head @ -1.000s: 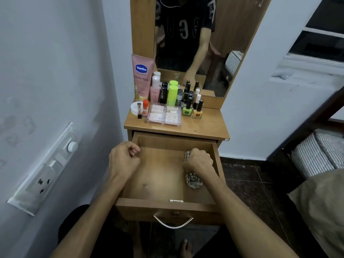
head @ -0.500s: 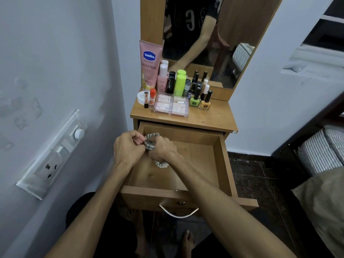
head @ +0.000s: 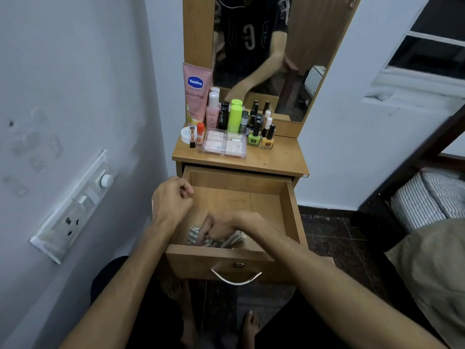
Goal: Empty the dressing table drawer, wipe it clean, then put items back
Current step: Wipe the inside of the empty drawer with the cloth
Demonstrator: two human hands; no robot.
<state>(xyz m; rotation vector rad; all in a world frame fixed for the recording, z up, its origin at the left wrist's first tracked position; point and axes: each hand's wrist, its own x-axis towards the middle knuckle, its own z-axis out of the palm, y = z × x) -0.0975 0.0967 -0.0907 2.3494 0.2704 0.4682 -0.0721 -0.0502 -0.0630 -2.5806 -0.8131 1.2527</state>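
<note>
Inside the drawer (head: 289,210), the right hand (head: 221,226) presses and grips a striped cloth (head: 214,240): soft, light, best bunched. Left hand (head: 172,201) is clenched, holding nothing.

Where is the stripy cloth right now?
The stripy cloth lies inside the open drawer, at its front left corner just behind the front panel. The right hand presses on it, with the left hand above, near the left wall.
</note>
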